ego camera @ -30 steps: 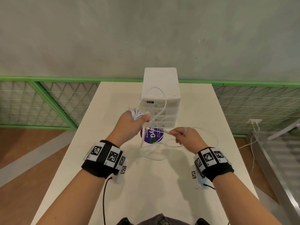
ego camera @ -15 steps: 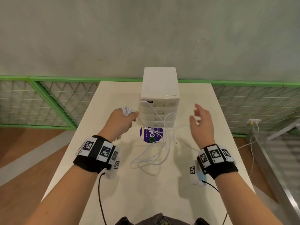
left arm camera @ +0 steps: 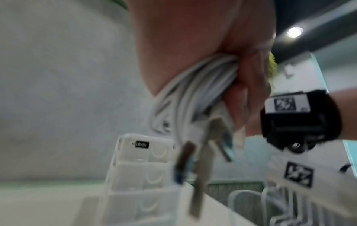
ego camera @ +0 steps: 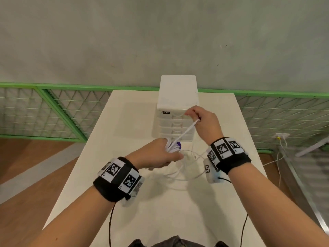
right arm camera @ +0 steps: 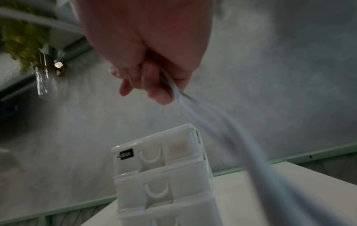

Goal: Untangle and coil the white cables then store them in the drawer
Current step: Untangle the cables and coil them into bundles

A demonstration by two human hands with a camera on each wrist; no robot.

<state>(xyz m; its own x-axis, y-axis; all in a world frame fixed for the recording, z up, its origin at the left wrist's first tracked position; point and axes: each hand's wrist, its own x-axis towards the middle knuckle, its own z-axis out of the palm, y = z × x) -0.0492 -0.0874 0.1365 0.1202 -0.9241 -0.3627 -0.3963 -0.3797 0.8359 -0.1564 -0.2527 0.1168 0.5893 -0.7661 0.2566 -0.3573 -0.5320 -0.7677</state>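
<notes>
My left hand point(ego camera: 160, 155) grips a bundle of coiled white cables point(ego camera: 171, 146) just in front of the white drawer unit point(ego camera: 176, 111). In the left wrist view the coils point(left arm camera: 197, 88) sit in my curled fingers, with USB plugs point(left arm camera: 222, 137) dangling below. My right hand point(ego camera: 203, 122) is raised before the top drawers and pinches two cable strands point(ego camera: 186, 132) drawn taut up from the bundle. The right wrist view shows the strands point(right arm camera: 203, 111) leaving my curled fingers point(right arm camera: 154, 90). Loose cable loops point(ego camera: 183, 168) lie on the table under my hands.
The cream table point(ego camera: 124, 125) has the drawer unit with several shut drawers point(right arm camera: 154, 168) at its far middle. A purple sticker point(ego camera: 178, 145) peeks out beside the bundle. A green mesh fence point(ego camera: 53, 113) runs behind the table. Another cable hangs from a wall socket point(ego camera: 282, 136) at right.
My right hand was open at the right half a second ago; it has since taken hold of the strands and risen before the drawers. The left hand moved right and nearer with the bundle.
</notes>
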